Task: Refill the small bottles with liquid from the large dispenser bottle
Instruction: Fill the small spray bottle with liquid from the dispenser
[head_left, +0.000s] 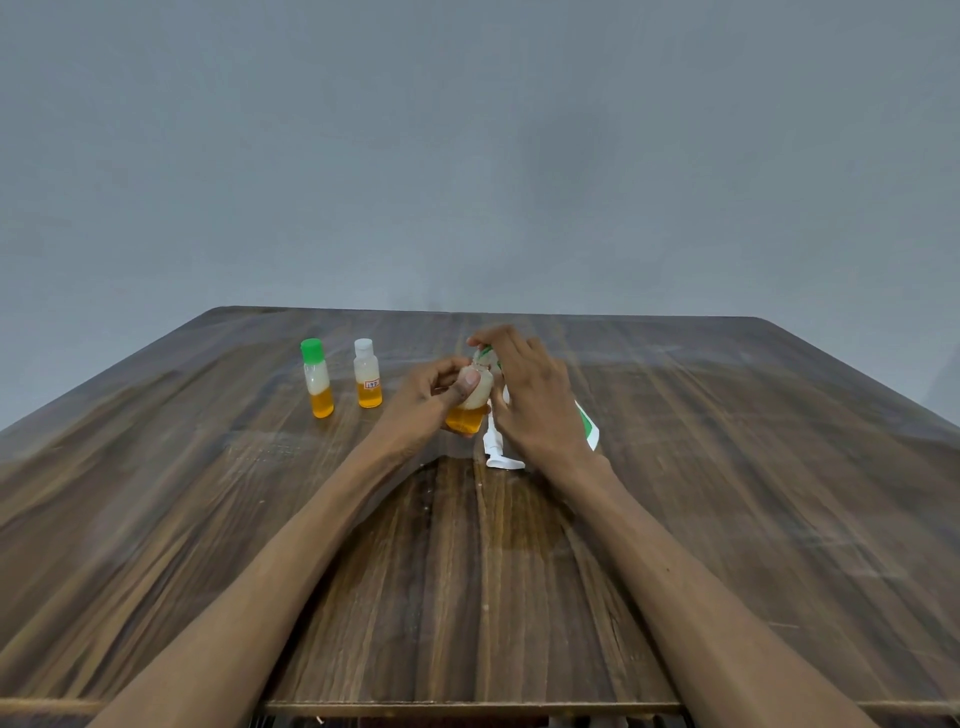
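A: Head view first: we see our left hand (434, 397) wrapped round a small clear plastic bottle with orange liquid in its lower part (470, 402), thumb pressed across its pale upper half, held just above the brown wood-grain table (727, 467), near the middle.

B: And our right hand (530, 395)? Its fingers arch over the bottle's top, fingertips closing on something green and white at the neck. We take that for the cap, though it is too blurred to be sure.

A: Agreed. So the mouth of the bottle lies directly under those right fingertips, and its long axis runs nearly upright, tipped a little away from us. Both hands touch it; the left carries it, the right works the top.

B: The large dispenser bottle, white with green on its label (589, 423), lies on its side behind the right hand, mostly hidden. Its white pump head (498, 452) lies on the table pointing towards us, so we judge the pump is out of the bottle.

A: To the left, well apart from the hands, stand a small bottle with a green cap (317, 379) and a small bottle with a white cap (368, 374), both upright, both part full of orange.

B: Our judgement: this third bottle is being capped or uncapped; we cannot tell which.
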